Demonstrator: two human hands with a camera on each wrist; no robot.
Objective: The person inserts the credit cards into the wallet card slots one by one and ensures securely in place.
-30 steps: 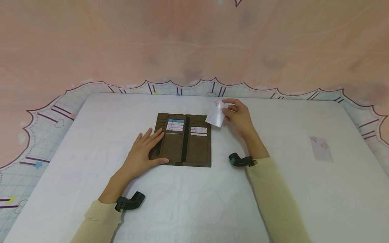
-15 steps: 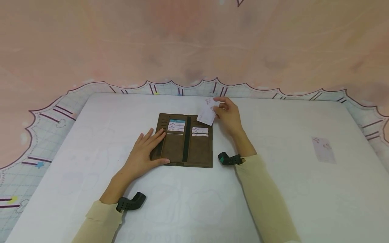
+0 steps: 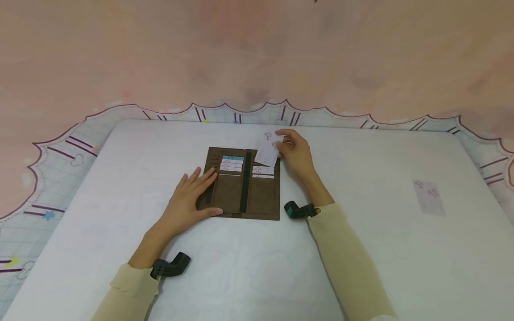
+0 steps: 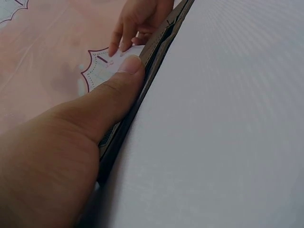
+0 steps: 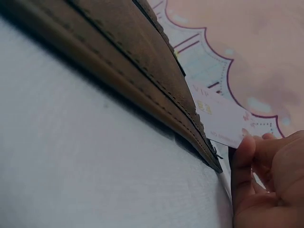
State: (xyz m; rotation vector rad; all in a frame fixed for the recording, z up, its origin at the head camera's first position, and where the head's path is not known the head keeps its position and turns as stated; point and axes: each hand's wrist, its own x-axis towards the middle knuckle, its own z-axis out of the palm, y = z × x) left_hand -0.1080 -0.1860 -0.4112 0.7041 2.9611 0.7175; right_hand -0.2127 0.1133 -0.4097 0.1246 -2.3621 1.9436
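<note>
We saw a wide white counter lying on a pink cloth whose scalloped, grid-printed border ran round the counter's far and side edges. On the counter, a little left of the middle, lay a brown wallet opened flat, with several cards tucked in the slots of both halves. Our left hand rested flat on the wallet's left half, fingers straight and spread, the thumb lying along the near edge; the left wrist view showed that thumb pressed against the wallet's edge. Our right hand pinched a white card between thumb and fingertips, holding it tilted just above the top of the wallet's right half; in the right wrist view the card stood past the wallet's far corner, and we could not tell whether it touched the leather. Compared with a second before, the right hand and its card had moved leftward, from beside the wallet's upper right corner to over its right column of slots, while the left hand had stayed where it was and the wallet had not shifted. Both forearms wore pale yellow sleeves, each with a small black wrist mount. Far off to the right, well apart from everything else, a second pale card lay flat on the counter.
</note>
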